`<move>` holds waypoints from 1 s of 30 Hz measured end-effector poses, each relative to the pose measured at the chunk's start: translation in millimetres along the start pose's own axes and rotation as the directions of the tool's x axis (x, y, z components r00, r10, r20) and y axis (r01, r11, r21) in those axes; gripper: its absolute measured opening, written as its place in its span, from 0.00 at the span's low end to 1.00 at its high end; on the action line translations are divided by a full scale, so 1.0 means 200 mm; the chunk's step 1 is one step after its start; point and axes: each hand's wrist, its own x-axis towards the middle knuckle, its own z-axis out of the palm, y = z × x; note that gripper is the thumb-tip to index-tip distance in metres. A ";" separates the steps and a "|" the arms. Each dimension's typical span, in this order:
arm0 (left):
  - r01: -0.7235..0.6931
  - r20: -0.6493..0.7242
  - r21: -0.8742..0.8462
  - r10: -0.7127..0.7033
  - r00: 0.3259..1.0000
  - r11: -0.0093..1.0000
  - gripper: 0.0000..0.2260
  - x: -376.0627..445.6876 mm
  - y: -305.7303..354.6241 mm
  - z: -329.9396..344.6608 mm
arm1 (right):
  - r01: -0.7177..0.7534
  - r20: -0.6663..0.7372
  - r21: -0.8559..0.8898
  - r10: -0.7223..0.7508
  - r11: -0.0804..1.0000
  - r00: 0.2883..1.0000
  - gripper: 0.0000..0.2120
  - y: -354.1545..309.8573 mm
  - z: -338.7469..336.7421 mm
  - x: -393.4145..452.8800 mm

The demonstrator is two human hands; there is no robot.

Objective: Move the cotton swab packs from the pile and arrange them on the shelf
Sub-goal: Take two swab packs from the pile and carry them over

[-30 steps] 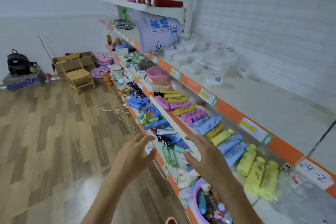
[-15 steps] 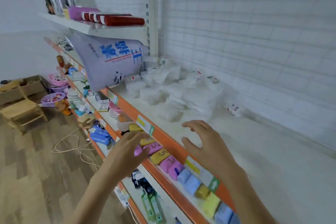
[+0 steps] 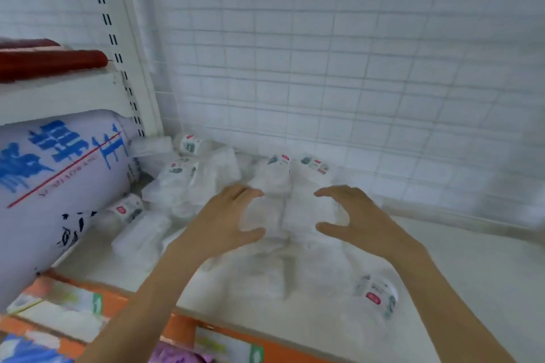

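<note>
A pile of clear cotton swab packs (image 3: 283,209) with small red-and-grey labels lies in the back left corner of the white shelf (image 3: 472,289). My left hand (image 3: 227,221) and my right hand (image 3: 351,218) hover over the pile's middle, palms facing each other, fingers spread and slightly bent, with one pack between them. Neither hand clearly holds anything. One pack (image 3: 374,298) lies apart near the shelf's front edge, to the right of the pile. The picture is blurred.
A large white bag with blue lettering (image 3: 56,183) lies on the shelf left of the pile. A white wire grid (image 3: 354,68) backs the shelf. The orange price rail (image 3: 182,330) runs along the front edge. A higher shelf holds a red tube (image 3: 50,63).
The view has swung from the lower shelves up and close to the pile. Both hands have reached forward from in front of the shelf edge to above the packs.
</note>
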 end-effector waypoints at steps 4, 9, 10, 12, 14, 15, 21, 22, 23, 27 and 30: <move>-0.118 0.164 -0.092 0.132 0.977 0.989 0.40 0.10 -0.17 0.09 | -0.011 0.007 -0.084 0.012 0.996 1.000 0.25 -0.03 0.14 0.07; -0.136 0.070 -0.269 0.160 0.985 0.954 0.35 0.16 -0.23 0.16 | -0.040 -0.085 -0.136 0.029 0.990 0.996 0.25 -0.02 0.19 0.08; -0.149 0.066 -0.284 0.174 0.983 0.947 0.35 0.16 -0.24 0.17 | -0.042 -0.085 -0.145 0.030 0.989 0.996 0.26 -0.01 0.21 0.08; -0.160 0.067 -0.315 0.190 0.979 0.935 0.35 0.16 -0.26 0.19 | -0.048 -0.087 -0.143 0.036 0.989 0.996 0.28 -0.01 0.23 0.07; -0.151 0.078 -0.371 0.192 0.978 0.916 0.33 0.15 -0.27 0.19 | -0.053 -0.125 -0.095 0.041 0.994 0.991 0.28 0.01 0.25 0.07; -0.148 0.078 -0.408 0.196 0.978 0.901 0.31 0.15 -0.27 0.19 | -0.051 -0.152 -0.072 0.039 0.996 0.988 0.27 0.01 0.25 0.07; -0.188 -0.024 -0.472 0.201 0.979 0.861 0.27 0.14 -0.29 0.17 | -0.032 -0.236 -0.022 0.026 0.999 0.971 0.23 0.03 0.28 0.02; -0.211 -0.053 -0.472 0.211 0.976 0.856 0.25 0.14 -0.29 0.17 | -0.018 -0.266 -0.024 0.011 1.000 0.964 0.22 0.03 0.28 0.01; -0.232 -0.082 -0.478 0.220 0.972 0.847 0.23 0.14 -0.29 0.17 | -0.003 -0.298 -0.018 -0.003 1.000 0.954 0.22 0.04 0.28 0.00; -0.241 -0.158 -0.527 0.184 0.970 0.815 0.18 0.13 -0.27 0.15 | 0.004 -0.410 0.118 0.045 0.993 0.911 0.18 0.01 0.25 -0.03; -0.182 -0.185 -0.550 0.094 0.978 0.815 0.12 0.12 -0.25 0.12 | 0.029 -0.428 0.345 0.129 0.938 0.895 0.16 -0.02 0.22 -0.03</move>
